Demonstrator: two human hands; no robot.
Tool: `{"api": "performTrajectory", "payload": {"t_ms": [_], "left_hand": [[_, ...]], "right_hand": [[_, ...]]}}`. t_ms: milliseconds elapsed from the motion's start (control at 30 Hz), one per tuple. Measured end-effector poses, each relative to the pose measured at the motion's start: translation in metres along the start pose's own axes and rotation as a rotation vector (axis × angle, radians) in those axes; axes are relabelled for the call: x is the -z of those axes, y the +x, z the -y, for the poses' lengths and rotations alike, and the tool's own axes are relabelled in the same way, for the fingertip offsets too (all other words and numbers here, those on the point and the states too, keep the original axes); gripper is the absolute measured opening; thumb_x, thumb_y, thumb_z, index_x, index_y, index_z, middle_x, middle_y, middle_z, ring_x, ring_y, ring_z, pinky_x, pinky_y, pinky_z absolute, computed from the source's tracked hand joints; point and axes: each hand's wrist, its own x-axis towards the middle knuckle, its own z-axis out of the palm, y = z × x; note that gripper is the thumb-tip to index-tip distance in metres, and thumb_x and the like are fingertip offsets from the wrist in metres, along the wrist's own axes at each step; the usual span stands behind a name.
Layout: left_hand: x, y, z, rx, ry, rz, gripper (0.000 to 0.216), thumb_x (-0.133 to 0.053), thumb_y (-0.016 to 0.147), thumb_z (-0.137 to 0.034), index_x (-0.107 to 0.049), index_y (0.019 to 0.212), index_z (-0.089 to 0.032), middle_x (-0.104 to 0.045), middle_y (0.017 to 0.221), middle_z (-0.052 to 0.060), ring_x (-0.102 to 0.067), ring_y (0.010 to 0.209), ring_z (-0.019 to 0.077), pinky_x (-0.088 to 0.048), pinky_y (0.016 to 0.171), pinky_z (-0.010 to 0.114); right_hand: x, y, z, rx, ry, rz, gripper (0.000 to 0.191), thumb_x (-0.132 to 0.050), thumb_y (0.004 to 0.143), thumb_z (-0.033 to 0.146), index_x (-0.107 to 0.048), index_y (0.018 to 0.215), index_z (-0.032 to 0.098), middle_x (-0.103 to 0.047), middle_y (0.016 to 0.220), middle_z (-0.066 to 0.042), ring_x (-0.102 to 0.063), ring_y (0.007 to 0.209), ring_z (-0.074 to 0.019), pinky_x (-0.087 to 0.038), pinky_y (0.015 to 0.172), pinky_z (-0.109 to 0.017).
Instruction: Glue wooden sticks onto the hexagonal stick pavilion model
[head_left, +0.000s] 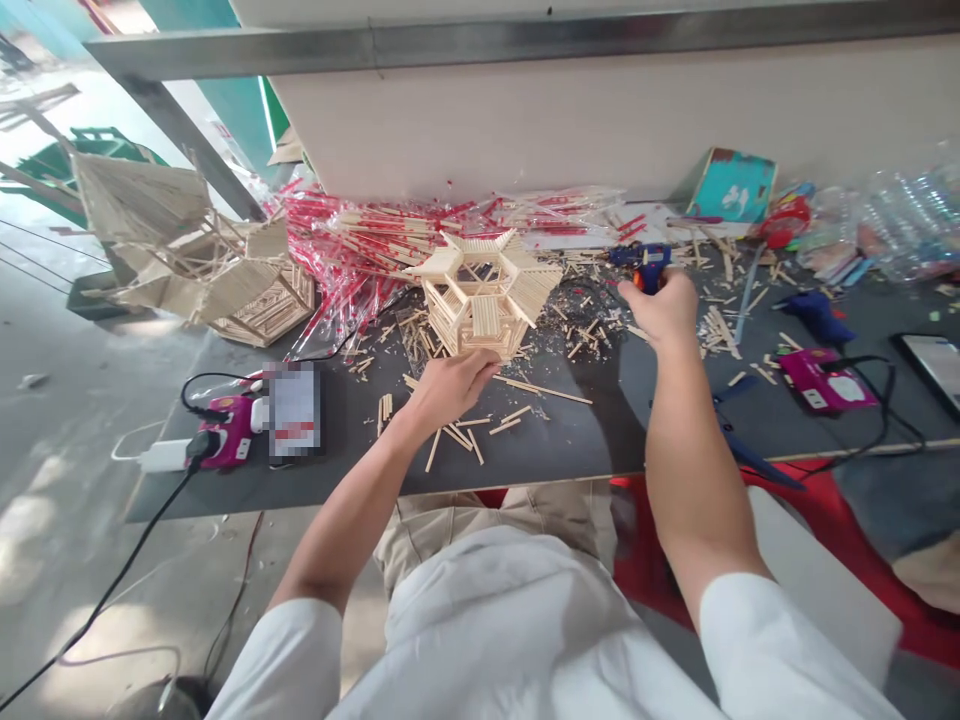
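A small model built of pale wooden sticks (486,318), with a flared, star-shaped top, stands on the dark tabletop in front of me. At its near base edge is my left hand (452,388), fingers closed together against the base; the fingertips are partly hidden. To the right, my right hand (666,305) is closed around the handle of a blue hot glue gun (654,257), whose nozzle points left toward the model. Loose wooden sticks (514,420) lie just right of my left hand, and cut stick pieces (589,335) are scattered between both hands.
Red-tipped sticks in plastic wrap (375,235) are heaped along the wall. A larger stick model (217,270) stands left. Purple power strips (229,430) with cables sit at both sides. A second blue glue gun (817,315) and a phone (934,370) lie right.
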Motion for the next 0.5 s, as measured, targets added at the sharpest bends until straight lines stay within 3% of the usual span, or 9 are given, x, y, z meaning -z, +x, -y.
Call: {"api": "performTrajectory", "payload": {"t_ms": [133, 300, 433, 500], "left_hand": [[0.001, 0.001, -0.002, -0.046, -0.074, -0.016, 0.03, -0.045, 0.111, -0.037, -0.071, 0.116, -0.023, -0.072, 0.121, 0.007, -0.072, 0.103, 0.0163, -0.052, 0.082, 0.025], [-0.001, 0.004, -0.001, -0.028, -0.198, -0.03, 0.026, -0.052, 0.109, -0.037, -0.073, 0.111, -0.022, -0.073, 0.107, 0.006, -0.071, 0.096, 0.0161, -0.053, 0.084, 0.027], [-0.004, 0.005, -0.001, 0.052, -0.412, -0.051, 0.024, -0.062, 0.104, -0.041, -0.073, 0.102, -0.02, -0.073, 0.098, 0.006, -0.069, 0.077, 0.0132, -0.055, 0.073, 0.026], [-0.005, 0.006, -0.002, 0.137, -0.551, -0.044, 0.026, -0.066, 0.1, -0.044, -0.072, 0.101, -0.019, -0.072, 0.093, 0.004, -0.068, 0.067, 0.0108, -0.054, 0.065, 0.024]], "right_hand": [[-0.006, -0.01, -0.021, -0.105, -0.063, 0.001, 0.033, -0.087, 0.069, 0.039, -0.061, 0.08, 0.023, -0.068, 0.085, -0.013, -0.066, 0.087, -0.0326, -0.055, 0.091, -0.054], [-0.019, -0.019, -0.028, -0.095, -0.129, 0.02, 0.045, -0.089, 0.065, 0.035, -0.067, 0.099, 0.014, -0.069, 0.098, -0.018, -0.065, 0.103, -0.0354, -0.052, 0.101, -0.056], [-0.011, -0.02, -0.022, 0.021, -0.124, -0.06, 0.043, -0.08, 0.075, 0.03, -0.069, 0.113, 0.014, -0.068, 0.12, -0.019, -0.063, 0.119, -0.0345, -0.047, 0.112, -0.055], [0.003, -0.025, -0.01, 0.101, -0.038, -0.076, 0.031, -0.073, 0.082, 0.031, -0.07, 0.11, 0.016, -0.071, 0.117, -0.017, -0.067, 0.112, -0.0322, -0.051, 0.106, -0.052]]}}
